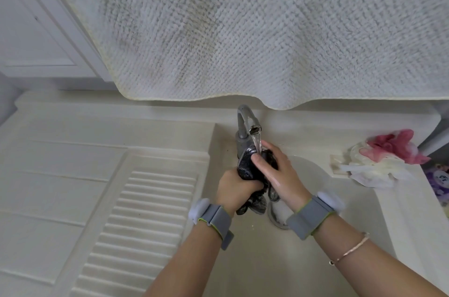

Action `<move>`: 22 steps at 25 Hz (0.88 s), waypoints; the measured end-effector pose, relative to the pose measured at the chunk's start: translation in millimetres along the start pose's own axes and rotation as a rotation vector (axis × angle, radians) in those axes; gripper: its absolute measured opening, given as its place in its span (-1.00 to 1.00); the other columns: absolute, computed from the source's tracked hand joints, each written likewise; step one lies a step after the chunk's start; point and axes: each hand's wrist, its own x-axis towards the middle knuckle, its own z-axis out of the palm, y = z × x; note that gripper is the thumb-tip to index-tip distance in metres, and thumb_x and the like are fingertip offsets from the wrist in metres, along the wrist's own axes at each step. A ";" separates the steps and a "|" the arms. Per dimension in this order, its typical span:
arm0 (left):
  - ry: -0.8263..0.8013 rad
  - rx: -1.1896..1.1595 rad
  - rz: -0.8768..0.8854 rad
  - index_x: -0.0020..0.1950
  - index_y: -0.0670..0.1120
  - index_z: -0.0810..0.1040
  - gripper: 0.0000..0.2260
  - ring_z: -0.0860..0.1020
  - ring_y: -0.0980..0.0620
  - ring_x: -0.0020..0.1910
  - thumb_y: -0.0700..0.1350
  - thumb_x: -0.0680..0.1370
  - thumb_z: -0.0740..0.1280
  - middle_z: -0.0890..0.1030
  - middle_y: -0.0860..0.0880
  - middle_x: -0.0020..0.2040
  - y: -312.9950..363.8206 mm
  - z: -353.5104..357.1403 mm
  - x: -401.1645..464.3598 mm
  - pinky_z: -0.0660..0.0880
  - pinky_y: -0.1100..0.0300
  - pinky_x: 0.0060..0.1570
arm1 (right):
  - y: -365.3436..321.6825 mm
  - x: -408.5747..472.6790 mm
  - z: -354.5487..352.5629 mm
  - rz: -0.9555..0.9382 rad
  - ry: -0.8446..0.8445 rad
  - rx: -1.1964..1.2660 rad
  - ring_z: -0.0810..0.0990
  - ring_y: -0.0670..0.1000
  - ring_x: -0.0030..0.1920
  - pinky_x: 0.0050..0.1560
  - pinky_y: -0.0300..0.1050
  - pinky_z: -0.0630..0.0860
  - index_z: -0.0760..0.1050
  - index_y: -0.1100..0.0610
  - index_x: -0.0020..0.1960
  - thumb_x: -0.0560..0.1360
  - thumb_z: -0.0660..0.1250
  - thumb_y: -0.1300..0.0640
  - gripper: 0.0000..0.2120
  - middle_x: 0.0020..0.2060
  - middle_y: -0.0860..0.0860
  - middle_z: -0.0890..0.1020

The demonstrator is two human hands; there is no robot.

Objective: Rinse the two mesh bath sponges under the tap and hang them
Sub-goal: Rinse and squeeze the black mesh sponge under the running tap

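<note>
A person stood at a cream sink (315, 243), seen from above through a head-worn camera. Both hands held a black mesh bath sponge (250, 170) directly under the grey tap (244, 126), where a thin stream of water (257, 142) fell onto its top. The left hand (234, 191) was clenched around the lower part of the sponge, with wet mesh trailing out below the fist. The right hand (277, 171) gripped the upper part, thumb pressed across the front. Each wrist wore a grey band, and a thin bracelet (349, 250) circled the right forearm. The second sponge, pink and white (386, 155), lay on the counter (303, 126) to the right of the sink, well apart from the hands. A ribbed draining board (136, 231) sat to the left. A pale textured towel (243, 29) hung above the tap.
</note>
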 end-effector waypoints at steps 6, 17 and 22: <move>0.041 0.415 0.199 0.07 -0.04 0.57 -0.81 0.64 -0.04 -0.14 -0.10 0.51 0.24 0.66 -0.05 -0.11 16.4 12.7 -7.6 0.53 0.16 -0.22 | -6.8 -5.2 8.9 0.088 -0.129 0.280 0.59 -0.17 -0.02 -0.13 -0.41 0.48 0.44 0.00 0.18 0.38 0.45 -0.07 -0.57 0.01 -0.07 0.61; 0.130 0.674 0.412 0.13 -0.10 0.51 -0.77 0.61 -0.15 -0.04 -0.12 0.50 0.26 0.66 -0.10 -0.05 11.1 16.2 -8.0 0.34 0.21 -0.22 | -2.7 -6.5 13.6 0.097 0.018 0.054 0.48 0.02 -0.45 -0.45 -0.15 0.39 0.45 -0.01 -0.28 0.53 0.19 -0.22 -0.65 -0.47 -0.07 0.50; 0.098 0.608 0.361 0.17 -0.11 0.48 -0.73 0.61 -0.13 -0.02 -0.13 0.48 0.30 0.66 -0.09 -0.01 11.1 17.2 -10.0 0.35 0.25 -0.19 | 6.2 -0.2 14.9 0.087 0.076 0.052 0.57 0.08 -0.29 -0.21 0.09 0.52 0.46 0.03 -0.35 0.55 0.20 -0.13 -0.63 -0.38 0.02 0.57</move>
